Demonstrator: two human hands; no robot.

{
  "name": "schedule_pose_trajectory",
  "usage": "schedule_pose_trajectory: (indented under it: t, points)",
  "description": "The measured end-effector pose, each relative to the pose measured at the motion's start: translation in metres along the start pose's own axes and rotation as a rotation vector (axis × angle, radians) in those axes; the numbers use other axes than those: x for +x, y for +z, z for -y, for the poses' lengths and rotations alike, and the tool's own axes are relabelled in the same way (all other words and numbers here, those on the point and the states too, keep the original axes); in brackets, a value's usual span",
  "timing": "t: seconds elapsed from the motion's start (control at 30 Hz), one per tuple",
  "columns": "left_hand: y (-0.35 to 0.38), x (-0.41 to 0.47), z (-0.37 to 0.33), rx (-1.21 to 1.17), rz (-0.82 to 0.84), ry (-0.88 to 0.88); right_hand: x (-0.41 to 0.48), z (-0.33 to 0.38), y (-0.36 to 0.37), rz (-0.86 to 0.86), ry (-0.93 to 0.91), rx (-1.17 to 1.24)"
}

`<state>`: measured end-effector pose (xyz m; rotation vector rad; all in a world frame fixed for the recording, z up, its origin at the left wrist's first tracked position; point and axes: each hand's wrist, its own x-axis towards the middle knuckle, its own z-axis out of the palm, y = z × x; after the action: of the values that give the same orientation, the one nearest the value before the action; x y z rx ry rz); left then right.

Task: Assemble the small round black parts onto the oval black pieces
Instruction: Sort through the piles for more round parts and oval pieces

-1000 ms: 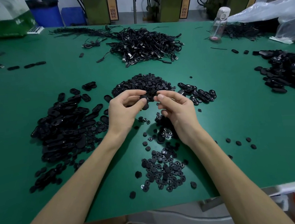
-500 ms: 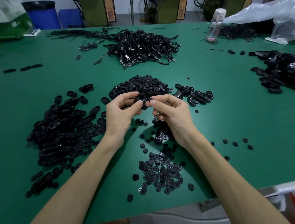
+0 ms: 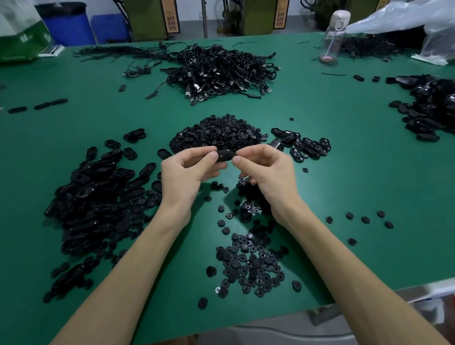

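Nothing legible here: the orange labels [image 3: 172,21] on the machines [image 3: 144,12] behind the tabletop [image 3: 81,124] are too blurred.

Views: 1, worn on the head, wide-angle.
Position: over the near edge of the green table [image 3: 371,177].
Facing: forward and down, far machines [image 3: 257,6] along the top.
Nearness: left hand [image 3: 185,175] and right hand [image 3: 271,170] close, mid-frame; forearms [image 3: 135,264] enter from below.

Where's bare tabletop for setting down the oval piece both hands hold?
Widest bare green table lies right of the right hand, before the far-right heap of black oval pieces. Crowded: scattered small round black parts between the forearms, oval pile beside the left hand.
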<state>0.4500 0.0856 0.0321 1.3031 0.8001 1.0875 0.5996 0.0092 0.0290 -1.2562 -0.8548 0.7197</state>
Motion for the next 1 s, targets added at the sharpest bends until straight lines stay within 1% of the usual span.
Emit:
schedule_pose_trajectory:
  t: [0.17, 0.3, 0.43, 0.67, 0.77, 0.87, 1.0]
  points:
    - [0.001, 0.000, 0.002, 0.014, 0.041, -0.001, -0.001, 0.001, 0.000, -0.030, -0.048, -0.077]
    - [0.006, -0.002, 0.003, 0.076, 0.074, 0.021, -0.001, 0.000, 0.001, -0.050, -0.092, -0.241]
    - [0.008, -0.004, 0.003, 0.127, 0.068, 0.061, -0.001, -0.001, 0.003, -0.102, -0.130, -0.374]
    - [0.009, -0.003, 0.005, 0.263, 0.079, 0.128, -0.005, 0.003, 0.005, -0.081, -0.149, -0.438]
    - [0.009, -0.005, 0.005, 0.233, 0.091, 0.113, -0.007, 0.007, 0.004, -0.092, -0.165, -0.427]
    - [0.010, -0.005, 0.005, 0.193, 0.091, 0.095, -0.010, 0.008, 0.004, -0.102, -0.237, -0.492]
    - [0.012, -0.007, 0.006, 0.174, 0.062, 0.069, -0.011, 0.009, 0.007, -0.048, -0.284, -0.560]
